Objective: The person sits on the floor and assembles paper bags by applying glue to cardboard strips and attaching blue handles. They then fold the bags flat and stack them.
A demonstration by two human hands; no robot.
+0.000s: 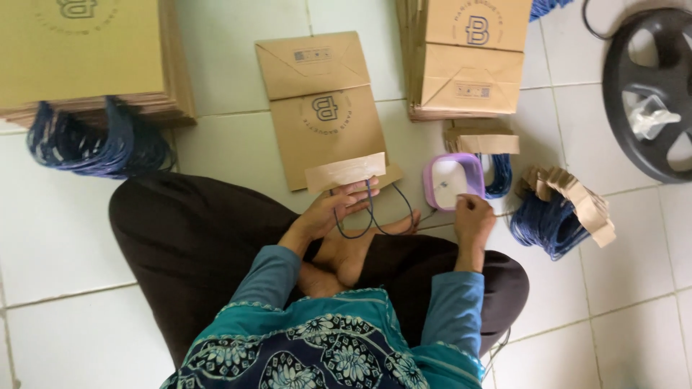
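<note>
Sitting cross-legged on the white tiled floor (634, 288), the person works at a flat brown paper bag (324, 115) lying just beyond the knees. The left hand (339, 209) grasps a tan paper strip (346, 171) with a dark blue cord handle (371, 216) looped from it, pressing the strip against the near edge of the bag. The right hand (472, 216) has its fingers curled at the near rim of a small purple dish (454, 180); whether they pinch anything I cannot tell (probably picking up glue, judging by the whitish inside).

The step in hand looks like fixing the handle strip to the bag's mouth. The next move would call for squaring the strip along that edge and pressing it flat.

The bag's long axis runs near to far, tilted slightly to the left at the far end, with its folded bottom far and its mouth near. The strip lies crosswise, left to right.

More stacked bags (468, 57) stand far right, another stack (86, 57) far left, and ready handle strips (562, 209) lie to the right.
</note>
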